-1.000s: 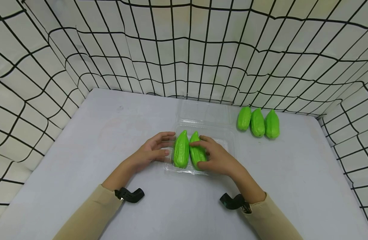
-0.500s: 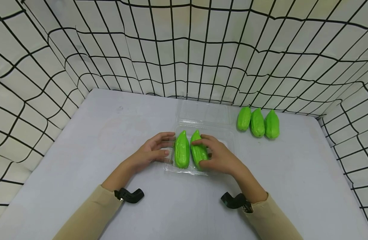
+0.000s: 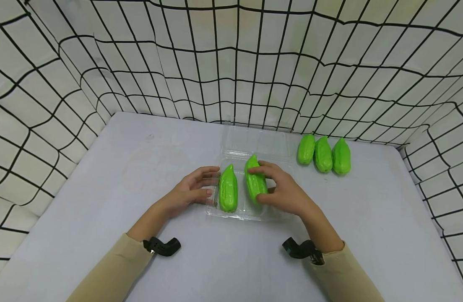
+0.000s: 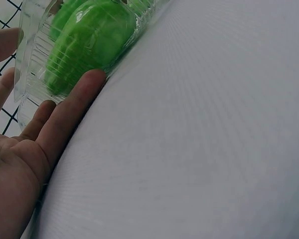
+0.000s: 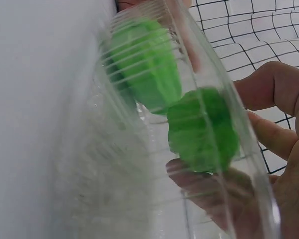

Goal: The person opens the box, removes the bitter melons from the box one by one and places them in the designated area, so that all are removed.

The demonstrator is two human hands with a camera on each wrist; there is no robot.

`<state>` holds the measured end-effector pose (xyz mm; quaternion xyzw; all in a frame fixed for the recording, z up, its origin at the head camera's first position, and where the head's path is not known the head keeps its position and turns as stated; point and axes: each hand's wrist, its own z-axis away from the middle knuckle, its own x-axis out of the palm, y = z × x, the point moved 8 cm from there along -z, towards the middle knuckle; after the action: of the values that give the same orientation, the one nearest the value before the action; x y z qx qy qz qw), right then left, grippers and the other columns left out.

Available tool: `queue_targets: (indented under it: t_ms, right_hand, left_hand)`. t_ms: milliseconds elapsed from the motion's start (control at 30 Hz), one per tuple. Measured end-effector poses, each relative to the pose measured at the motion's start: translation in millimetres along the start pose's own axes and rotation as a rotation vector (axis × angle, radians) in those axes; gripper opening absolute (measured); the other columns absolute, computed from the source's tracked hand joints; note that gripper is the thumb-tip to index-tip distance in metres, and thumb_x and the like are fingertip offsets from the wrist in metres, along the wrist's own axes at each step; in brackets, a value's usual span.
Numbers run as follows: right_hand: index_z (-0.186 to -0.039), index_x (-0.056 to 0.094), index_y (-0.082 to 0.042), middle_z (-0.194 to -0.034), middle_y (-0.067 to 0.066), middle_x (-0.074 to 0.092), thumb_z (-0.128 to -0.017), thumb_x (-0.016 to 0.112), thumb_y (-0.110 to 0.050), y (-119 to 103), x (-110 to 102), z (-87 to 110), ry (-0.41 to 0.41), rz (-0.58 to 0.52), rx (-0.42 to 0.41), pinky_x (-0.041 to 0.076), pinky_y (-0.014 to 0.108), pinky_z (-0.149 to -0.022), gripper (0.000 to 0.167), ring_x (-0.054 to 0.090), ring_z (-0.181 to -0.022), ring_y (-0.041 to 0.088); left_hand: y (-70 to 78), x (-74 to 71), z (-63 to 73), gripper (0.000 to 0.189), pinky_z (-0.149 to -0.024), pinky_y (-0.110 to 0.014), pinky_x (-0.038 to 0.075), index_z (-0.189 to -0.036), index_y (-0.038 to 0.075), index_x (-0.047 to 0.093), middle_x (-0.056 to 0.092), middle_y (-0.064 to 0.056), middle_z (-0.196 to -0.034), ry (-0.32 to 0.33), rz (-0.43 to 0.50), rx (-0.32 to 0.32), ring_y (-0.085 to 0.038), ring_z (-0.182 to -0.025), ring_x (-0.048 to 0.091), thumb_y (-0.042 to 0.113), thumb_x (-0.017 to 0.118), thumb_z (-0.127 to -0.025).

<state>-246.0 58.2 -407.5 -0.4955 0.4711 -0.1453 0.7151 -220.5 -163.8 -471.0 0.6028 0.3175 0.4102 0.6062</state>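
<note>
In the head view a clear plastic clamshell box stands open, its lid folded back toward the net. One ribbed green gourd lies in its left part, pointed end away from me. My right hand grips a second green gourd between thumb and fingers, tilted; the right wrist view shows this gourd through the clear wall, raised off the box floor. At the box's left side my left hand rests with fairly straight fingers, one fingertip against the wall in the left wrist view.
Three more green gourds lie side by side at the back right, near the net. Black netting over white walls encloses the back and sides. A white cloth covers the table.
My right hand has raised the second gourd and moved it slightly right and away from me, widening the gap to the first gourd. My left hand has stayed at the box.
</note>
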Motion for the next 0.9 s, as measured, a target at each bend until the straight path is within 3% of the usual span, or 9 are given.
queue_targets:
  t_ms: [267, 900]
  right_hand:
    - [-0.138, 0.058, -0.025, -0.160, 0.002, 0.030, -0.079, 0.074, -0.004, 0, -19, 4.0, 0.053, -0.062, -0.015, 0.056, 0.044, -0.093, 0.064, 0.048, -0.134, 0.030]
    - [-0.139, 0.057, -0.025, -0.161, -0.004, 0.029, -0.080, 0.077, -0.007, 2, -56, 13.5, 0.151, -0.092, -0.018, 0.053, 0.049, -0.098, 0.065, 0.044, -0.137, 0.033]
  left_hand:
    - [2.0, 0.6, -0.1, 0.066, -0.089, -0.049, 0.057, -0.154, 0.010, 0.031, 0.033, -0.014, -0.156, -0.003, -0.004, 0.011, -0.035, -0.141, 0.038, 0.009, 0.062, -0.096]
    - [0.1, 0.1, -1.2, 0.065, -0.089, -0.050, 0.057, -0.154, 0.009, 0.032, 0.033, -0.013, -0.155, -0.009, 0.007, 0.016, -0.035, -0.140, 0.039, 0.006, 0.061, -0.096]
